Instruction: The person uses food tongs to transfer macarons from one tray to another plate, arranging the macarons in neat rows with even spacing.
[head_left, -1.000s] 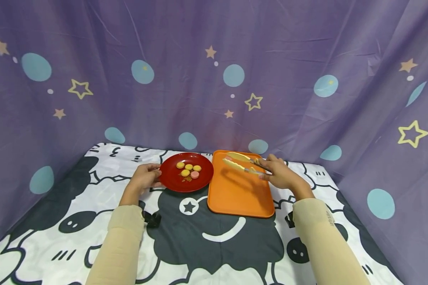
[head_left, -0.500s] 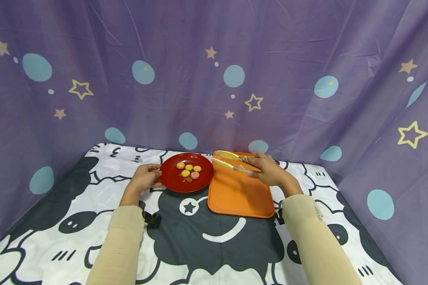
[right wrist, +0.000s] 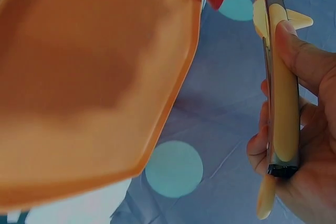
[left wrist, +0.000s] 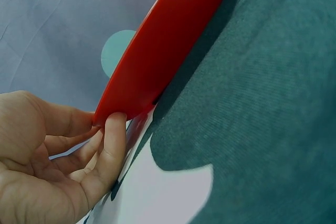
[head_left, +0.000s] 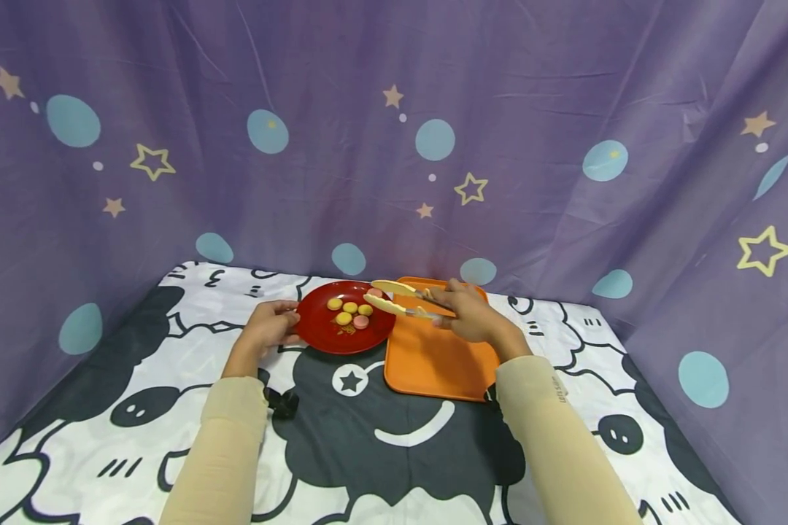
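Observation:
My left hand (head_left: 271, 325) pinches the left rim of a red plate (head_left: 315, 332), thumb and fingers at its edge in the left wrist view. Several yellow macarons (head_left: 344, 319) and a pink macaron (head_left: 361, 322) lie on the plate, beside a gold print. In my right hand (head_left: 469, 313) is a pair of tongs (right wrist: 285, 93) with pale yellow tips and metal arms. Between the tong tips, over the plate's upper right edge, sits another pink macaron (head_left: 376, 293). The right hand itself is above the orange tray (head_left: 433, 368).
The tray stands directly right of the plate, their edges meeting. Both are on a table with a black-and-white cartoon cloth (head_left: 328, 452). A purple curtain (head_left: 341, 146) with stars and blue spots hangs behind and at the sides.
My right hand has carried the tongs and the pink macaron leftward, from over the tray to over the plate's right edge. The left hand and the plate stay in place.

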A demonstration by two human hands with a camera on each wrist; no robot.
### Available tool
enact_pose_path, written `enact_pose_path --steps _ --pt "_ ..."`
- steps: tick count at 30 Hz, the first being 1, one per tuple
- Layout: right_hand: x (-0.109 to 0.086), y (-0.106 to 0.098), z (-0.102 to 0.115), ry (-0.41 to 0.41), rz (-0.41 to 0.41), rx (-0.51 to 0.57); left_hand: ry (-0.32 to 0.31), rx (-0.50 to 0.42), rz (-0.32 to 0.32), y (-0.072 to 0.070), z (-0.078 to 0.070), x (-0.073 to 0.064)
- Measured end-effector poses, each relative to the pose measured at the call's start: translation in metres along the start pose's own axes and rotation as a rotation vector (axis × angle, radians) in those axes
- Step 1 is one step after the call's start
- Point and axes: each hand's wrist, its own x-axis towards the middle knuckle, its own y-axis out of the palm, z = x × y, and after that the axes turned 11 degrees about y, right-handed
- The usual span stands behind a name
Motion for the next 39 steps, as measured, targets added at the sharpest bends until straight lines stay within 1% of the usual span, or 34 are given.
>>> enact_pose_path --steps 6,14,21,27,35,39 --pt "0.007 0.007 0.012 -0.005 0.028 -0.024 -0.001 0.001 -0.003 0.0 0.0 0.0" --pt "0.017 0.02 0.022 -0.044 0.016 -0.004 0.0 0.005 -0.005 0.0 0.001 0.001" --pt "0.023 0.031 0.029 -0.075 0.026 -0.035 -0.003 0.005 -0.007 0.0 0.002 0.002" --pt "0.027 0.039 0.036 -0.031 0.053 -0.019 0.01 -0.003 -0.001 0.0 0.003 0.001" --pt "0.031 0.05 0.042 0.026 0.076 -0.002 -0.004 0.01 -0.007 0.0 0.002 0.001" --pt "0.035 0.055 0.045 0.029 0.083 0.006 -0.006 0.014 -0.012 0.0 0.002 0.002"
